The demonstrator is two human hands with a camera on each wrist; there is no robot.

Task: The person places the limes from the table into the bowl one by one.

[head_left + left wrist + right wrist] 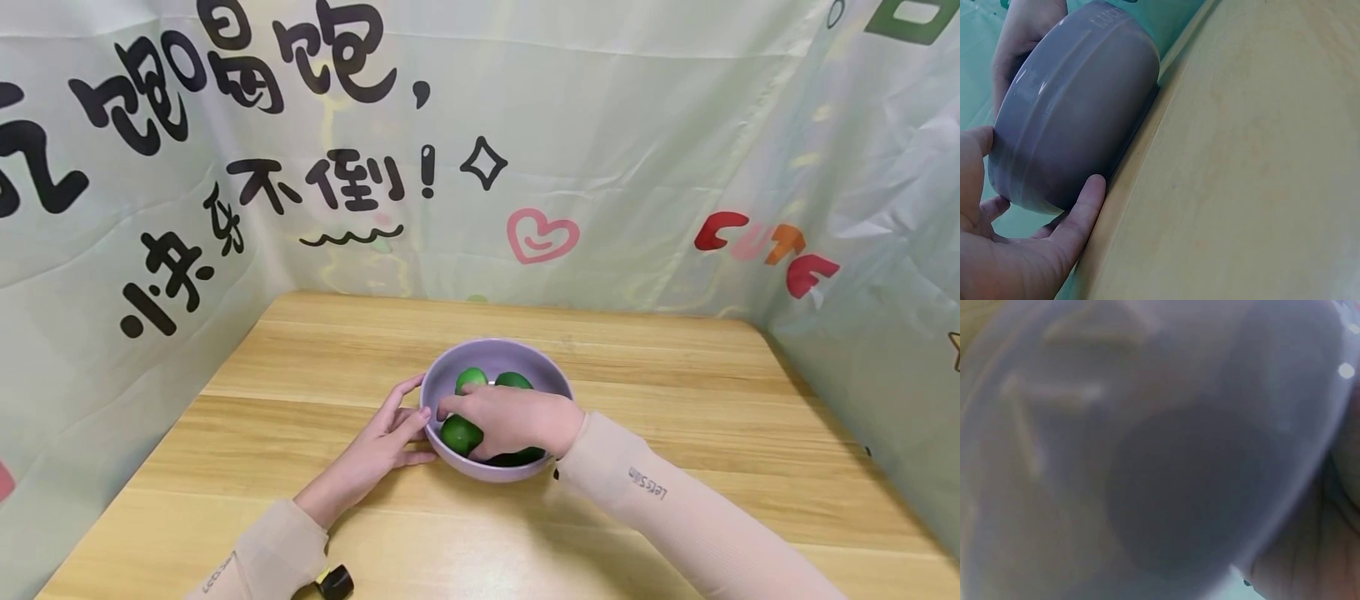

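Note:
A purple bowl (497, 473) stands on the wooden table and holds several green fruits. Among them are a lighter lime (471, 380) at the back left and a darker green fruit (514, 380) beside it. My left hand (390, 429) holds the bowl's left side, thumb at the rim and fingers spread on the outer wall; the left wrist view shows a fingertip low on the bowl (1079, 106). Inside the bowl, my right hand (521, 417) has thumb and fingers round a lime (460, 435) at the front left. The right wrist view shows mostly the blurred bowl wall (1147, 456).
The wooden table (675, 392) spreads around the bowl. Printed cloth (615, 167) hangs behind it and along both sides. A small black object (336, 582) with a yellow part lies by the left sleeve.

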